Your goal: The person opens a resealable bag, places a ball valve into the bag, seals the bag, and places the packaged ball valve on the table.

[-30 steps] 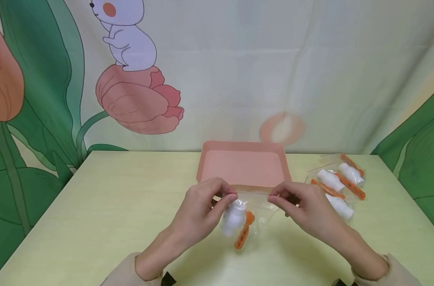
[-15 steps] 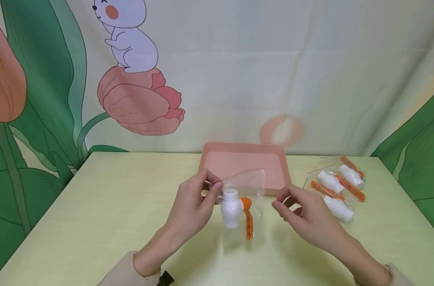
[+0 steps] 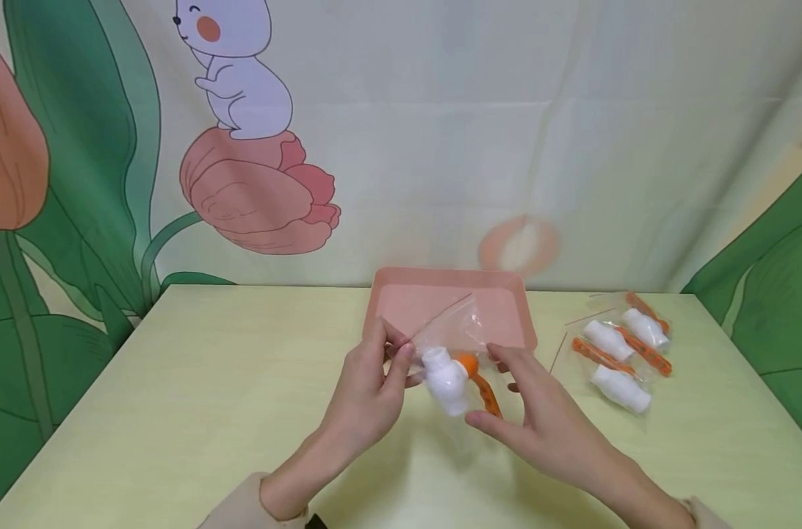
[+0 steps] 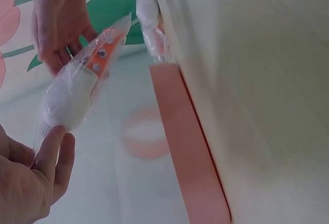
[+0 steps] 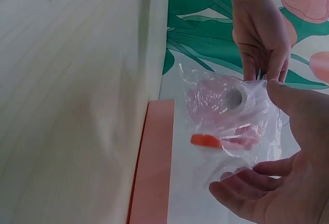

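A clear plastic bag [image 3: 450, 323] hangs tilted above the table, with a white plastic valve [image 3: 446, 382] inside. The valve's orange lever handle [image 3: 485, 393] points down to the right. My left hand [image 3: 368, 386] pinches the bag's upper left edge between thumb and fingers, close to the valve's white end. On the other side my right hand [image 3: 540, 419] is spread, thumb apart from the fingers, around the bag's right side. In the right wrist view, fingertips [image 5: 221, 190] of that hand reach the bag's film. The bag's seal line runs along its slanted top.
Behind the hands, a pink tray [image 3: 383, 294] stands at the table's back edge. Several more bagged white valves [image 3: 620, 389] with orange handles lie at the right of the table. A printed curtain [image 3: 407, 147] hangs behind.
My right hand let go of the bag's top right corner, then moved down and inward to the bag's side. The left hand kept its pinch while the bag turned and its right corner rose.
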The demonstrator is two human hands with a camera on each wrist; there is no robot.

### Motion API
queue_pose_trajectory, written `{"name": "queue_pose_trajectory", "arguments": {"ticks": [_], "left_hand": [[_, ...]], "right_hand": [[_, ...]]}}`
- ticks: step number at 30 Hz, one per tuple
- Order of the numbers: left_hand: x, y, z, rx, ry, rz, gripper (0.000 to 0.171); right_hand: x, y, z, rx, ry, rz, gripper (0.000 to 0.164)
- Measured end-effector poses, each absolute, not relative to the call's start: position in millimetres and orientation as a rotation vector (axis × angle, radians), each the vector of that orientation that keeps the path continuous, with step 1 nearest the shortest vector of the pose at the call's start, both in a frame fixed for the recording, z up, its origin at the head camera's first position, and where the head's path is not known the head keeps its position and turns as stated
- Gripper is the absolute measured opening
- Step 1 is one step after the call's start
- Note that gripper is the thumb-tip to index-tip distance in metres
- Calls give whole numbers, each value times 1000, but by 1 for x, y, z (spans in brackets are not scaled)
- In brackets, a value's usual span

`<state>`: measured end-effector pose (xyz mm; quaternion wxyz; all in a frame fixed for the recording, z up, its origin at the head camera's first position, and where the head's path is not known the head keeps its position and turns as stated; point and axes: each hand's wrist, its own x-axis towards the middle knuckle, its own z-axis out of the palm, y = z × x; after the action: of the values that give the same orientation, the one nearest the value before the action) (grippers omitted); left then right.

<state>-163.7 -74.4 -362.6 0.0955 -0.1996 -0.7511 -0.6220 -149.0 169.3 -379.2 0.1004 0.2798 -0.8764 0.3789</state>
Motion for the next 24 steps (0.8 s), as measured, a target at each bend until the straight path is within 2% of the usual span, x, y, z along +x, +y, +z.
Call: {"name": "queue_pose_trajectory", "arguments": {"ticks": [14, 24], "left_hand": [[-154, -55, -368, -568, -2153, -2216, 3], [-152, -43, -371, -602, -2160, -2344, 5]], "right_hand": [[-146, 164, -378, 744, -2613, 1017, 80], [-148, 172, -376, 714, -2590, 1019, 68]]}}
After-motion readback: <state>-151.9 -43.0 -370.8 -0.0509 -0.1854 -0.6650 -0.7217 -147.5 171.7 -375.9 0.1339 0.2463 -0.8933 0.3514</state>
